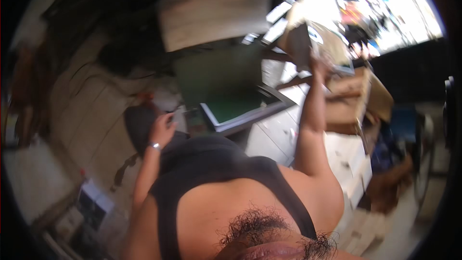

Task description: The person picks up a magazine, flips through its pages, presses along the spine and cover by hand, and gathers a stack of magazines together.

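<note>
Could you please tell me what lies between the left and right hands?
In the head view, a green surface with a pale edge lies between the left hand and the right hand.

The right hand is at a blurred, brown box-like object, its grip unclear, near a cardboard box. The left hand, with a metallic wristband, is over the lap, left of a dark green surface with a pale edge.
</note>
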Available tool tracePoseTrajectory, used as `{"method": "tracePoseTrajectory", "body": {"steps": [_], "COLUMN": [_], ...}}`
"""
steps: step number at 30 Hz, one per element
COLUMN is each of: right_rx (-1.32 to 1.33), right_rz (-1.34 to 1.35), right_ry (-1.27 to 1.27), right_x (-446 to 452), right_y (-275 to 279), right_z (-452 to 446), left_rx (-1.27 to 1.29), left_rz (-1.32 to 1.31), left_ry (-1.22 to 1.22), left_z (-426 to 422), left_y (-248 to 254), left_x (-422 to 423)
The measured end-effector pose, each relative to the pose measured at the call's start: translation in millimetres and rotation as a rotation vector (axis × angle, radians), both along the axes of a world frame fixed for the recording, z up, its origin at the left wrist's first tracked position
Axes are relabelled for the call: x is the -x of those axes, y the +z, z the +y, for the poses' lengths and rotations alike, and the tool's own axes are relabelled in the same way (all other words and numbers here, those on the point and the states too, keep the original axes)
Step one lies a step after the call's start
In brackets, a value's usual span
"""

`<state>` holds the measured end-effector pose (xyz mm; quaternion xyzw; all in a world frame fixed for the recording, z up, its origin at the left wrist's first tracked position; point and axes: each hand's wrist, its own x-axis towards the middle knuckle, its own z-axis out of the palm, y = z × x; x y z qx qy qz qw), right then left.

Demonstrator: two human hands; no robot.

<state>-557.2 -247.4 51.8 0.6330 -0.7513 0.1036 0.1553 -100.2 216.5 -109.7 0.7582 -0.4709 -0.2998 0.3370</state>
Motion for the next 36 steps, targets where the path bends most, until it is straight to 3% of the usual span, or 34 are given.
{"method": "tracePoseTrajectory", "body": {"steps": [1, 3, 4, 6, 7, 8, 9, 10, 11, 15, 16, 20, 23, 25, 33, 36], "right_rx": [0.041, -0.296, -0.148, 0.432, 0.556, 0.269, 0.115, -0.005, -0.490, -1.084, -1.082, -1.046, -0.953, -0.949, -0.964, -0.922], "right_rz": [-0.081, -0.161, -0.114, -0.047, -0.098, -0.180, -0.139, -0.401, -0.435, -0.153, 0.002, -0.105, -0.139, -0.039, -0.211, -0.272], "right_ry": [-0.003, -0.208, -0.072, 0.442, 0.674, 0.777, 0.971, 1.217, 1.239, 1.065, 1.020, 1.077, 0.980, 1.026, 0.978, 0.964], "right_x": [-7.5, -23.3, -17.1, -21.7, -37.4, -85.5, -81.0, -91.8, -129.9, -135.7, -138.1, -131.6, -131.6, -131.2, -127.6, -121.8], "right_y": [6.7, 29.9, 17.9, -15.8, -33.3, -7.7, -44.7, -79.8, -20.9, -58.1, -70.9, -78.0, -66.6, -77.7, -75.3, -78.0], "right_z": [7.3, 20.8, 24.3, 43.2, 59.1, 125.7, 135.1, 155.3, 216.4, 255.9, 264.6, 268.4, 269.7, 258.3, 268.2, 270.1], "left_rx": [-0.029, -0.059, -0.129, -0.064, -0.064, -0.097, -0.108, -0.120, -0.195, -0.228, -0.242, -0.220, -0.245, -0.247, -0.170, -0.263], "left_rz": [-0.009, -0.004, -0.019, -0.059, -0.078, -0.099, -0.119, -0.139, -0.121, -0.187, -0.198, -0.242, -0.224, -0.226, -0.238, -0.257], "left_ry": [0.003, 0.017, -0.006, -0.010, -0.022, -0.041, -0.050, -0.059, -0.079, -0.147, -0.157, -0.151, -0.181, -0.156, -0.156, -0.174], "left_z": [-1.6, 0.8, 0.0, 2.1, 2.6, 3.0, 4.7, 6.0, 6.9, 3.4, 6.0, 8.1, 6.8, 11.1, 8.8, -0.9], "left_y": [10.5, 25.2, 30.4, -3.5, 2.2, 10.3, 13.1, 15.3, 27.9, 22.3, 24.2, 15.3, 20.3, 23.2, 18.2, 36.5], "left_x": [2.7, 6.2, 6.1, 5.9, 6.7, 6.5, 7.6, 7.1, 8.5, 13.3, 11.8, 12.1, 9.6, 8.2, 1.7, 10.8]}}
